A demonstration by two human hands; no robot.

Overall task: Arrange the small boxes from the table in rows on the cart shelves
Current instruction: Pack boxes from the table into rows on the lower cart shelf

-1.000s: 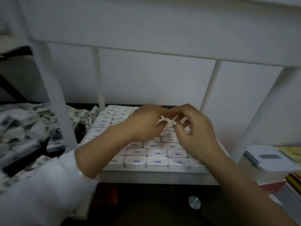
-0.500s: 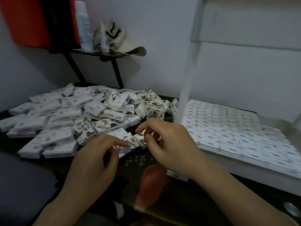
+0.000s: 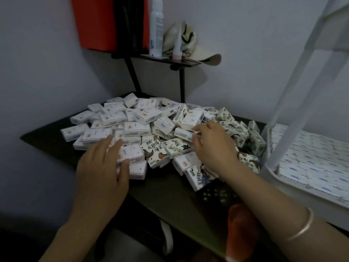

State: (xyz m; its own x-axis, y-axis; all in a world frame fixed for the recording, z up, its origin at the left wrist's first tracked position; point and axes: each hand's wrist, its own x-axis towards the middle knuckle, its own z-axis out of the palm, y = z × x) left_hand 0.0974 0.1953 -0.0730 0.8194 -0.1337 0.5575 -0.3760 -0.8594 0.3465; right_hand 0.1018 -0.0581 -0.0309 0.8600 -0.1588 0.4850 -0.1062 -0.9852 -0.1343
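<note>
Pick-up step in hand: the heap of small white cardboard boxes (image 3: 143, 125) on the dark bench (image 3: 166, 191) is being drawn from. The right hand (image 3: 213, 148) is reached into the heap, fingers curled, its grip pinched on the end of one white box (image 3: 184, 133). The left hand (image 3: 102, 167) is laid flat on the near boxes, fingers spread, nothing held. Next, a lift and carry is called for to the white cart shelf (image 3: 302, 199), where rows are already laid.

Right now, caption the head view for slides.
Left hand and right hand over the box pile beside the cart shelf.
</note>
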